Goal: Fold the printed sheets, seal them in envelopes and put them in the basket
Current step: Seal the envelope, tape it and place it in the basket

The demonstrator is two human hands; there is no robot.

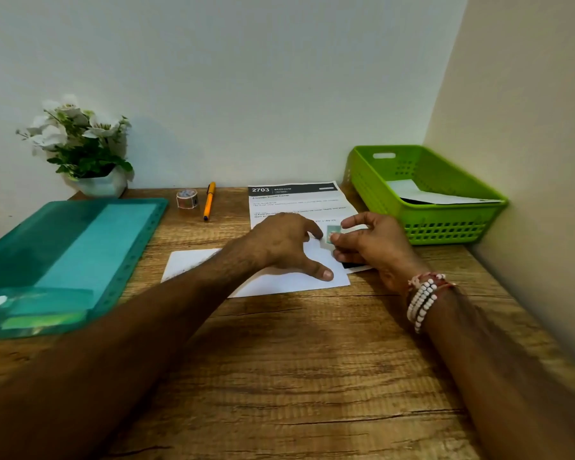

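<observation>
- wooden desk (pixel 279 376): green basket (pixel 445 227) at far right, white paper inside.
- white envelope (pixel 279 282) mid-desk; printed sheet (pixel 292 200) behind it, unfolded.
- left hand (pixel 286 244), fingers spread, presses the envelope.
- right hand (pixel 375 247) pinches a small green sticker (pixel 333 232): likely the sealing step; next, press it over the flap.

basket (pixel 445 227): bright green, grid-perforated walls | folder (pixel 63 254): translucent teal | pen (pixel 209 200): orange, dark tip | printed sheet (pixel 292 200): white, black header band | envelope (pixel 279 282): plain white | sticker (pixel 333 233): green | table (pixel 296 360): brown wood grain | bracelet (pixel 424 300): white beads, red thread
</observation>
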